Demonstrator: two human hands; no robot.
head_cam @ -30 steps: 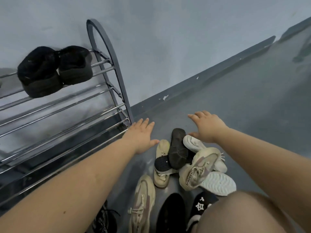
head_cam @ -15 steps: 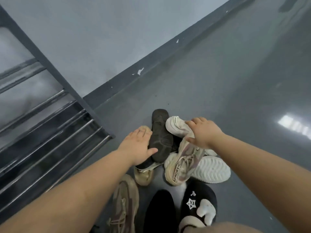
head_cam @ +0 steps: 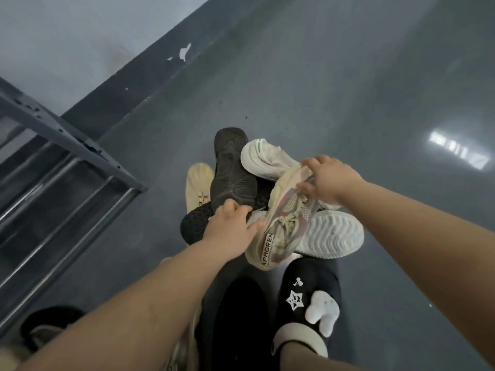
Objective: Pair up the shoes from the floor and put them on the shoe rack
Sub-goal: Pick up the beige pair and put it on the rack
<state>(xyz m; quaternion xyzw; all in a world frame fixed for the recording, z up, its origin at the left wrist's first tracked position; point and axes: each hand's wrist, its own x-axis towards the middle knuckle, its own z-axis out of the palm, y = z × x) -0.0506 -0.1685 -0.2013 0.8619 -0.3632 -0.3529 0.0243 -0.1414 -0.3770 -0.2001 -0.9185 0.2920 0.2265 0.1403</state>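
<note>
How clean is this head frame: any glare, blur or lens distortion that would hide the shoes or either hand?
Head view: a bright glare patch sits on the glossy floor, clear of the shoes; wide-angle bending skews the shoe rack; overall soft, yet the beige sneaker lettering reads, and the left hand and right hand are distinct.
</note>
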